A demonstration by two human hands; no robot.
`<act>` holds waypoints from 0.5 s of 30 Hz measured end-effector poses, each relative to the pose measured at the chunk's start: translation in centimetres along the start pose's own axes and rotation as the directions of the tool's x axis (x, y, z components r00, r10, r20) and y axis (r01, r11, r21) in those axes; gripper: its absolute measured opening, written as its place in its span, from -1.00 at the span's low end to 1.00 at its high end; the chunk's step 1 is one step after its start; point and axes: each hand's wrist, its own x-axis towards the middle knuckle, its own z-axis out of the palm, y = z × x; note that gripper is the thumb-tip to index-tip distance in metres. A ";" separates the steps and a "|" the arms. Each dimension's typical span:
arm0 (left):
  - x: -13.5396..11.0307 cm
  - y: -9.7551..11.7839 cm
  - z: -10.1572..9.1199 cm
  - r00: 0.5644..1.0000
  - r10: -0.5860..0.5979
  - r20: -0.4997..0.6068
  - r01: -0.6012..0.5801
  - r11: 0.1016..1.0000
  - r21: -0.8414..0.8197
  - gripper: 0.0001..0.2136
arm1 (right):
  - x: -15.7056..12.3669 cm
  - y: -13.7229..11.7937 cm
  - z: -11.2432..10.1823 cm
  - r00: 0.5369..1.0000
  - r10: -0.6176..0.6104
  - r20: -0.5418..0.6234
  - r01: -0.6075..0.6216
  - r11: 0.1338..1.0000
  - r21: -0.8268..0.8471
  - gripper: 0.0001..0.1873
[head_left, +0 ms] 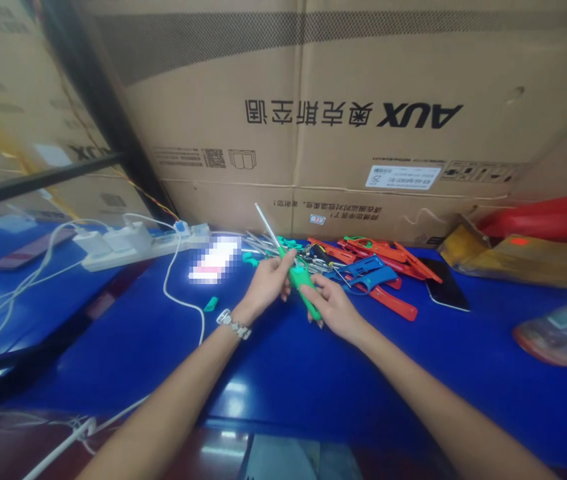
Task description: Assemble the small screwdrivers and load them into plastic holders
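Both my hands hold a green long-necked lighter above the blue table, its thin metal tube slanting up and to the left. The fingers of my left hand are closed round the upper handle near the base of the tube. Lower down, my right hand grips the end of the handle. Just behind the hands lies a loose pile of red plastic handle parts, blue handle parts, small green pieces and thin metal rods. My fingers hide part of the lighter.
A white power strip with plugs and a white cable lies to the left. Beside the pile are a glowing blurred screen and a dark phone. A large cardboard box stands behind. A clear container is at right.
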 end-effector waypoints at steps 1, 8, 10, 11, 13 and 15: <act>-0.1 0.0 0.1 1.000 0.025 -0.013 -0.025 0.999 -0.024 -0.43 | 0.0 0.0 0.2 1.000 0.005 -0.006 -0.005 1.000 0.011 -0.50; -0.8 0.3 1.4 0.996 0.058 -0.072 -0.069 0.984 -0.162 -0.43 | 0.0 -0.3 0.3 1.000 0.017 0.025 -0.019 0.997 0.069 -0.50; -0.9 0.4 1.5 0.997 0.031 -0.071 -0.042 0.985 -0.168 -0.43 | -0.1 -0.4 -0.1 0.999 0.001 0.034 -0.003 0.998 0.062 -0.50; -0.9 0.4 1.3 0.998 0.019 -0.064 -0.028 0.988 -0.153 -0.44 | 0.0 -0.4 -0.2 0.999 -0.008 0.036 0.005 0.998 0.059 -0.49; -1.0 0.5 0.9 0.997 0.017 -0.072 -0.020 0.999 -0.032 -0.44 | 0.0 -0.4 -0.5 0.999 -0.014 0.036 0.012 0.998 0.058 -0.49; -1.1 0.7 0.1 0.981 0.116 -0.154 -0.078 0.969 0.234 -0.43 | 0.1 -0.3 -0.7 0.999 -0.006 0.032 0.004 0.998 0.060 -0.48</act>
